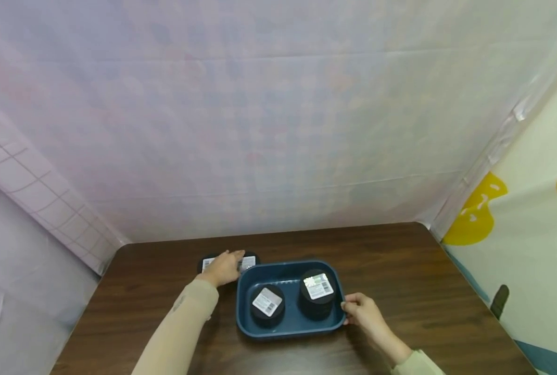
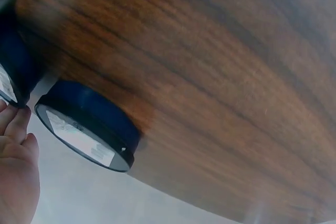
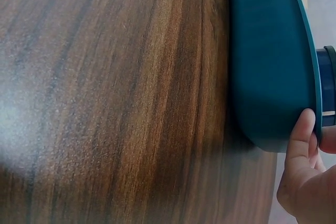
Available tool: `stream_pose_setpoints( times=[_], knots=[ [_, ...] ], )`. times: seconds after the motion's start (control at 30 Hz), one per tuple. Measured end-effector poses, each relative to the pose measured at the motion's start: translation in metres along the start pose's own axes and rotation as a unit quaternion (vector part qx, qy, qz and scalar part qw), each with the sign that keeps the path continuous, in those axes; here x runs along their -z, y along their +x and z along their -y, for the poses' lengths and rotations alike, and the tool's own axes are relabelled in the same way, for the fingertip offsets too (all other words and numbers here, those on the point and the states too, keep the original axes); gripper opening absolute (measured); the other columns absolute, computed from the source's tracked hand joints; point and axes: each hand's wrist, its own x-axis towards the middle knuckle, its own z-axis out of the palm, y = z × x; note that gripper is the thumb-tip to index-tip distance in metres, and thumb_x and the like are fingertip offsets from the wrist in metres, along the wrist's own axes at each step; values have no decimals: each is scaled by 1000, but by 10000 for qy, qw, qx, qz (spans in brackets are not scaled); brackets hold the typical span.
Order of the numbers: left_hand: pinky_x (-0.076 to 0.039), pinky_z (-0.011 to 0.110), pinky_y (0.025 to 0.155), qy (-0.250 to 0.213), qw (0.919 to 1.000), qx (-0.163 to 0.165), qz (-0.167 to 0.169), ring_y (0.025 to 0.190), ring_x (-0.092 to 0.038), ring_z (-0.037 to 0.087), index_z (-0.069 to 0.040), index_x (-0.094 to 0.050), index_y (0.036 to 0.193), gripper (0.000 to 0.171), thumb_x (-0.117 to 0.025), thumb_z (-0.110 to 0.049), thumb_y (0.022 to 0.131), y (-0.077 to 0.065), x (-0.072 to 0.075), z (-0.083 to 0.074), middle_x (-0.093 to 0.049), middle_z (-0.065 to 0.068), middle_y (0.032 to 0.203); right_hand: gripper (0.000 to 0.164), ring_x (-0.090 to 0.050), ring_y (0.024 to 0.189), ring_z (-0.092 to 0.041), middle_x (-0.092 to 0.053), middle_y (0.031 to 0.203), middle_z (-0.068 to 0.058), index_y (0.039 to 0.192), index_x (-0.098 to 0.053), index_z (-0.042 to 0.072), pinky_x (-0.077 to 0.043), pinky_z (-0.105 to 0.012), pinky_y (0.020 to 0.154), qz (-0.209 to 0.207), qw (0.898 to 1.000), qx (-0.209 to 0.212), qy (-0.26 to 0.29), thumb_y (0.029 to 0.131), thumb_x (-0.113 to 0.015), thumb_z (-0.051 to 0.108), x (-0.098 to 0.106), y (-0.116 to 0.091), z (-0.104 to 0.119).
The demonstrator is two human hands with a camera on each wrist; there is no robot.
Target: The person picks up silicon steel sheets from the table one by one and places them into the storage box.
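My left hand [image 1: 224, 268] reaches past the left end of a blue tray [image 1: 288, 332], over two round black containers with white labels. Its fairly straight fingers [image 2: 17, 125] touch the lid edge of the container nearer the tray [image 2: 18, 72]. Beside the hand stands the other labelled container [image 2: 86, 124]. With thumb and fingers, my right hand [image 1: 365, 315] pinches the rim at the tray's right end. Inside the tray are a low round black container [image 1: 266, 307] at left and a taller black stack [image 1: 317, 294] at right, both topped by white labels.
The tray stands on a dark brown wooden table [image 1: 400, 265]. A pale checked sheet [image 1: 269, 130] hangs behind the table's back edge, and a white sheet with yellow shapes [image 1: 517, 250] runs along the right side.
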Motion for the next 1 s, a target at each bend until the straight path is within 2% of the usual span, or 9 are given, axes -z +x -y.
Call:
stream_pose_setpoints(
  times=[0.2,0.33,0.43,0.53,0.7,0.83,1.0],
  knots=[
    [-34,37,95,-69,9994,70,-329,113,-45,25,2,-49,119,53,-62,-12,70,-1,-2,0,-49,12,122,40,-54,52,-16,-54,75,-13,97,-46,-13,-49,-28,50,-144,9999,53,20,70,-58,13,2,8,-11],
    [-41,35,88,-141,9980,257,-556,105,-51,27,1,-50,119,59,-65,-20,67,-3,-5,2,-51,11,120,31,-53,51,-15,-54,72,-12,96,-45,-16,-49,-27,48,-178,9997,101,-95,74,-54,5,-4,-3,5],
    [-42,35,87,-193,9969,385,-661,104,-51,28,1,-49,120,65,-67,-28,64,-5,-6,4,-50,12,121,28,-52,51,-15,-54,71,-12,96,-45,-17,-48,-27,49,-214,9997,8,-149,75,-52,1,-8,-11,19],
    [-41,36,88,-207,9965,346,-730,104,-51,30,4,-49,119,70,-69,-32,62,-5,-6,5,-49,15,121,27,-52,52,-15,-54,71,-12,97,-45,-16,-48,-27,49,-252,9995,-119,-173,76,-52,0,-9,-12,24],
    [-42,37,86,-195,9962,247,-814,103,-51,31,7,-49,117,74,-71,-35,61,-4,-5,5,-49,18,120,28,-51,51,-16,-53,73,-16,97,-44,-19,-48,-28,48,-290,9994,-19,-183,76,-52,-2,-11,-16,31],
    [-42,38,85,-231,9956,311,-859,103,-51,32,7,-47,119,79,-73,-40,61,-4,-3,4,-49,20,120,27,-52,51,-15,-53,72,-14,95,-45,-19,-48,-28,48,-227,9995,158,-151,76,-52,-1,-9,-15,27],
    [-41,39,87,-318,9951,454,-823,107,-48,32,5,-45,122,82,-74,-41,60,-3,2,3,-46,18,123,30,-53,52,-14,-54,71,-11,95,-44,-18,-49,-28,48,-63,9988,468,-138,77,-54,4,-2,-2,7]
  ],
)
